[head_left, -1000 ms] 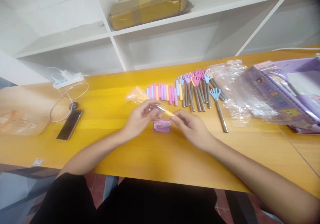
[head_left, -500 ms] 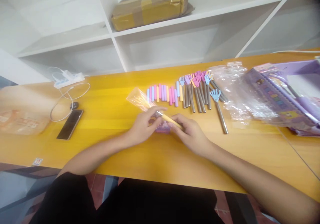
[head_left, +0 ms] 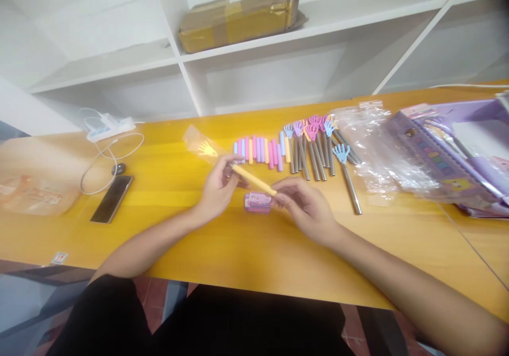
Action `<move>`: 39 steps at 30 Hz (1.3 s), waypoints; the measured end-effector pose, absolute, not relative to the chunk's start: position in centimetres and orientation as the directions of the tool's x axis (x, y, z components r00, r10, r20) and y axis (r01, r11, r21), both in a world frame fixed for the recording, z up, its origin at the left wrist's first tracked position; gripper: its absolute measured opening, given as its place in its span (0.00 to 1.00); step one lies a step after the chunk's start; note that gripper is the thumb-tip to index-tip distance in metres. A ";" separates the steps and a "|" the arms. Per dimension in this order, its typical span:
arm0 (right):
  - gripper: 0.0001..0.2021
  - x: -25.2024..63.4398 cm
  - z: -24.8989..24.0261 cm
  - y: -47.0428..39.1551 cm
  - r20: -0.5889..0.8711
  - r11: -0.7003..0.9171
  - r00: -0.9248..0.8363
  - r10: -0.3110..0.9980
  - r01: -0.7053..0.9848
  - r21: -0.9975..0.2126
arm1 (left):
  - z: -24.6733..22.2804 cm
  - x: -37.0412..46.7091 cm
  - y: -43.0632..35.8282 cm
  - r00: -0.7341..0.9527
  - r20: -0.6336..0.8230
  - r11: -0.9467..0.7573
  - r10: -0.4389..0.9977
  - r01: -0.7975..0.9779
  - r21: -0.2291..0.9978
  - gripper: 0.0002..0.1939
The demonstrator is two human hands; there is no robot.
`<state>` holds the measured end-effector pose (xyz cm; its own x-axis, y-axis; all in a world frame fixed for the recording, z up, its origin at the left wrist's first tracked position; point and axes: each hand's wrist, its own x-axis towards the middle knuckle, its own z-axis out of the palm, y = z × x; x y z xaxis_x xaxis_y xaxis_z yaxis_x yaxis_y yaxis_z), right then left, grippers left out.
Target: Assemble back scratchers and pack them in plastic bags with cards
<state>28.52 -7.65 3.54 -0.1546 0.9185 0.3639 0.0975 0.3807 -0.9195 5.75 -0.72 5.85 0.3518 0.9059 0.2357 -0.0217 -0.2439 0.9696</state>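
A yellow back scratcher (head_left: 254, 180) with a small hand-shaped head lies slanted between my hands, its head end inside a clear plastic bag (head_left: 193, 140). My left hand (head_left: 218, 184) is closed around the bag's mouth and the upper part of the handle. With thumb and fingers, my right hand (head_left: 304, 206) pinches the handle's lower end. Just beneath the handle, a small purple box (head_left: 257, 202) rests on the table. Behind it lies a row of pastel handle sleeves (head_left: 258, 149) in pink, blue, purple and yellow.
Several back scratchers with metal rods (head_left: 314, 149) lie right of the sleeves, one blue-headed scratcher (head_left: 350, 186) apart. Clear bags (head_left: 382, 154) are piled beside a purple carton (head_left: 441, 160). At left are a phone (head_left: 112, 199), a cable and a power strip (head_left: 110, 128). White shelves stand behind.
The yellow back scratcher and its bag have shifted left and up with my left hand. More of the handle shows between my hands, and the small purple box is now uncovered.
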 end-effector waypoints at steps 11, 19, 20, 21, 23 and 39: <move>0.05 28.6 4.4 -7.6 0.604 0.630 -0.192 0.773 0.345 -0.696 | 5.5 6.3 -3.7 0.645 0.333 -0.591 0.688 0.232 0.773 0.20; 0.07 28.5 4.3 -8.0 0.730 0.749 -0.247 0.638 0.421 -0.512 | 5.0 6.7 -4.3 0.786 0.319 -0.693 0.530 0.184 0.698 0.20; 0.08 28.5 4.3 -8.0 0.730 0.751 -0.251 0.636 0.422 -0.508 | 4.9 6.8 -4.3 0.794 0.314 -0.692 0.520 0.177 0.700 0.19; 0.08 28.5 4.3 -8.0 0.727 0.751 -0.256 0.637 0.421 -0.509 | 4.9 6.8 -4.4 0.802 0.306 -0.691 0.513 0.174 0.702 0.19; 0.07 28.5 4.2 -8.0 0.715 0.744 -0.263 0.648 0.417 -0.521 | 4.8 6.7 -4.4 0.813 0.291 -0.696 0.504 0.184 0.694 0.17; 0.11 28.5 2.9 -7.8 0.765 0.815 -0.354 0.537 0.451 -0.363 | 4.5 6.1 -4.4 0.837 0.219 -0.792 0.502 0.344 0.504 0.10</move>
<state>28.52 -7.83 2.88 -0.3543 0.5372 0.7655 0.4508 0.8153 -0.3635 6.11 -4.43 4.50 0.8367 0.5021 0.2188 0.3438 -0.7925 0.5038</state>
